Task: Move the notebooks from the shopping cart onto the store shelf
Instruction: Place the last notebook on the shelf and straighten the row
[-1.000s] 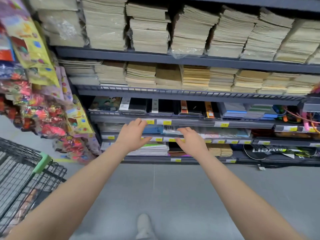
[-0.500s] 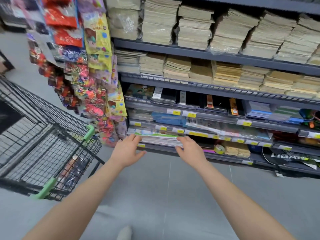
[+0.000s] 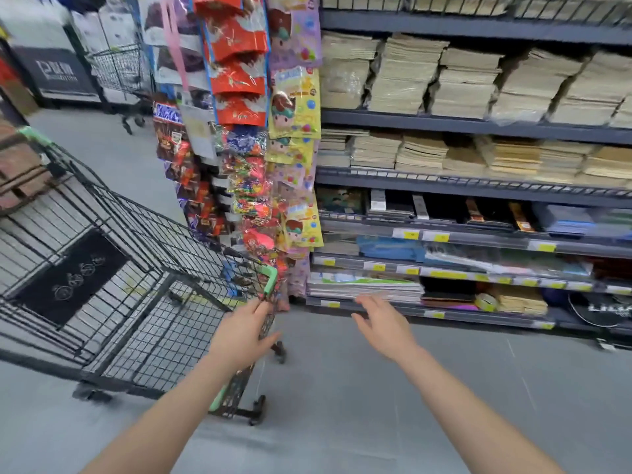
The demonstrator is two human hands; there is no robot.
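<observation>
Looking down from the head camera, I see my left hand point(image 3: 244, 331) stretched out over the near corner of the black wire shopping cart point(image 3: 113, 268), fingers straight and spread, its grip closed on nothing; whether it touches the wire I cannot tell. My right hand point(image 3: 384, 328) hangs open above the grey floor point(image 3: 342, 405) just in front of the bottom shelf point(image 3: 455, 314), fingers loose, holding nothing either. On that bottom shelf, just beyond the right hand, lies a flat stack of notebooks point(image 3: 366, 285) with white and green covers. Inside the cart I can make out a dark flat item with pale circular markings point(image 3: 73, 277) lying on the wire bottom and brownish things point(image 3: 20, 169) at the far left end; whether these are notebooks I cannot tell. The cart's corners carry green plastic bumpers point(image 3: 270, 278). Beside the shelving hang strips of snack and toy packets point(image 3: 239, 114), one showing the Snickers logo point(image 3: 167, 112). Yellow price tags point(image 3: 436, 237) run along the shelf edges, their print too blurred to read. Upper shelves hold tan paper stacks point(image 3: 468, 83). At the bottom right, a dark item point(image 3: 602, 309) shows partial white lettering beginning "LI".
</observation>
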